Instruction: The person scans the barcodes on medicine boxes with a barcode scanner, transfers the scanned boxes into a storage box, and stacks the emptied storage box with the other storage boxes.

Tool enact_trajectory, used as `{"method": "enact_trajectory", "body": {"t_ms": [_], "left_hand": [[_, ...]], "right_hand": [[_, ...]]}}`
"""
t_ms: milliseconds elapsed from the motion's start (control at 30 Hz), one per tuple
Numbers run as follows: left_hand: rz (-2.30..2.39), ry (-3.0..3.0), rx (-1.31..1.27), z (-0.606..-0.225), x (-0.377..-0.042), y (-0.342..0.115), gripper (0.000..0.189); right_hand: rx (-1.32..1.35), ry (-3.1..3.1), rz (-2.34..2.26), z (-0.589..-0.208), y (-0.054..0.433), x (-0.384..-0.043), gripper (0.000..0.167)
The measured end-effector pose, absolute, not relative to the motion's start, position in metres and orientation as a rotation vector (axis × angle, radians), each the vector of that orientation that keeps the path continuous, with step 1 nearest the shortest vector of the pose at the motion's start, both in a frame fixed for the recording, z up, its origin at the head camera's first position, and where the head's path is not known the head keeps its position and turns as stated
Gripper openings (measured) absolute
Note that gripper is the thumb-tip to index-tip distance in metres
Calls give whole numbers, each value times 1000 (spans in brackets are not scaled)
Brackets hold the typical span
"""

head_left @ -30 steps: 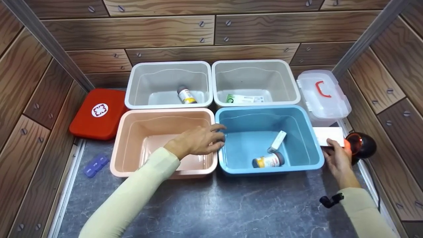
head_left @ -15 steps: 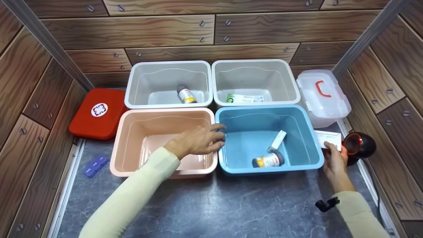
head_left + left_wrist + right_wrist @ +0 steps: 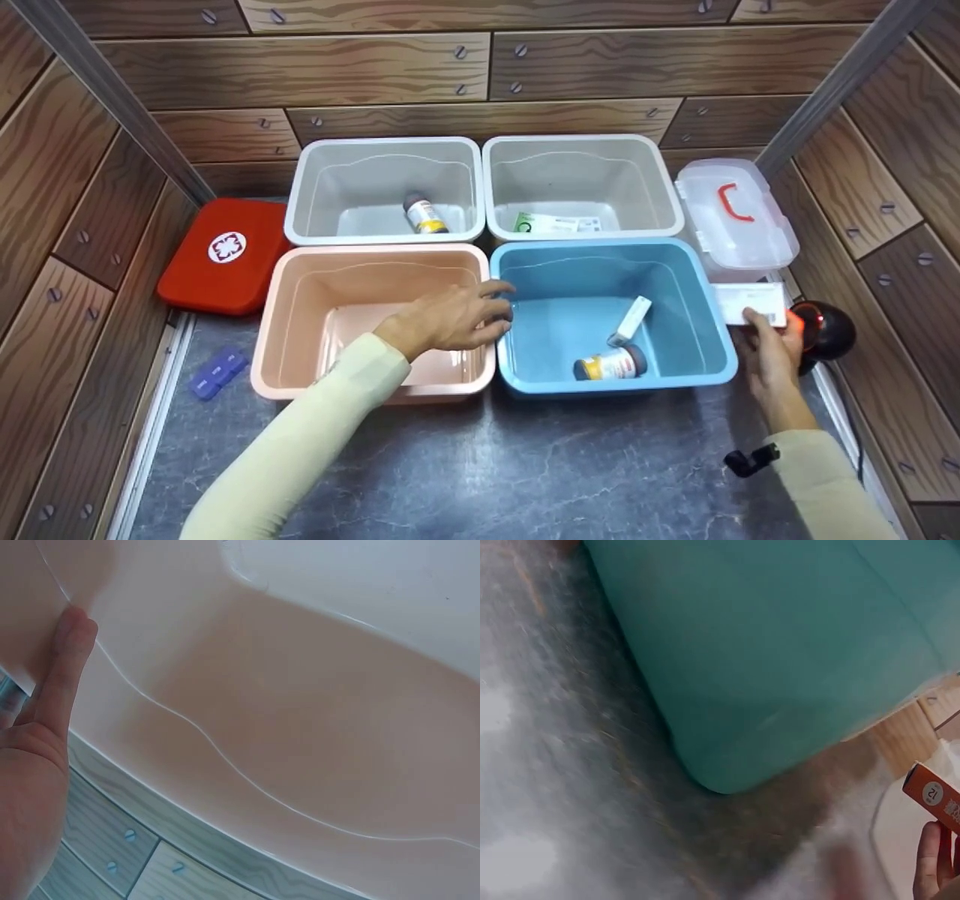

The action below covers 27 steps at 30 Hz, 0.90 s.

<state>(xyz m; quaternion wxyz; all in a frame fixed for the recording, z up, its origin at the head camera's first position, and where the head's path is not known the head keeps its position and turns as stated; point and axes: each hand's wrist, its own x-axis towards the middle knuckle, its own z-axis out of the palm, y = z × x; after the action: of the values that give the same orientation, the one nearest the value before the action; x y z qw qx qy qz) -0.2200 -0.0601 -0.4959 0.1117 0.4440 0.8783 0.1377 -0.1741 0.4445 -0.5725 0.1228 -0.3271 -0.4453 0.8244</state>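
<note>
My right hand [image 3: 776,360] pinches a white medicine box [image 3: 750,303] beside the blue tub's right rim. In the right wrist view, the same box shows an orange side [image 3: 936,797] with a round mark. Just right of it stands a black barcode scanner [image 3: 832,330]; red light falls on my fingers. My left hand [image 3: 457,319] rests over the adjoining rims of the peach tub [image 3: 259,352] and the blue tub [image 3: 637,386], fingers relaxed. The left wrist view has one digit lying straight along the peach tub's inner wall. Inside the blue tub lie a bottle [image 3: 611,364] and a slim white box [image 3: 630,321].
Behind are two grey tubs: the left [image 3: 292,195] holds a bottle [image 3: 425,214], the right [image 3: 679,202] a green-and-white box [image 3: 555,223]. A red first-aid case [image 3: 217,255] and purple pill organizer [image 3: 217,373] sit left. A clear lidded box [image 3: 739,217] stands at right.
My right hand drew the white box slightly nearer and left, tilting it, then moved back up and right toward the scanner. The left hand has stayed where it was.
</note>
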Motion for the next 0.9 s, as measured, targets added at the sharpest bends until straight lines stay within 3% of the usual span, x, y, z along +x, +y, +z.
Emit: {"method": "enact_trajectory", "body": {"t_ms": [433, 633, 900], "left_hand": [[413, 2591, 1315, -496, -219, -60, 35], [398, 2581, 1304, -496, -219, -59, 36], [395, 2561, 1291, -495, -220, -60, 38]], "right_hand": [[-534, -1443, 2384, -499, 448, -223, 57], [-325, -1568, 2415, -475, 425, -258, 56], [-248, -1761, 2371, -461, 378, -306, 47]]}}
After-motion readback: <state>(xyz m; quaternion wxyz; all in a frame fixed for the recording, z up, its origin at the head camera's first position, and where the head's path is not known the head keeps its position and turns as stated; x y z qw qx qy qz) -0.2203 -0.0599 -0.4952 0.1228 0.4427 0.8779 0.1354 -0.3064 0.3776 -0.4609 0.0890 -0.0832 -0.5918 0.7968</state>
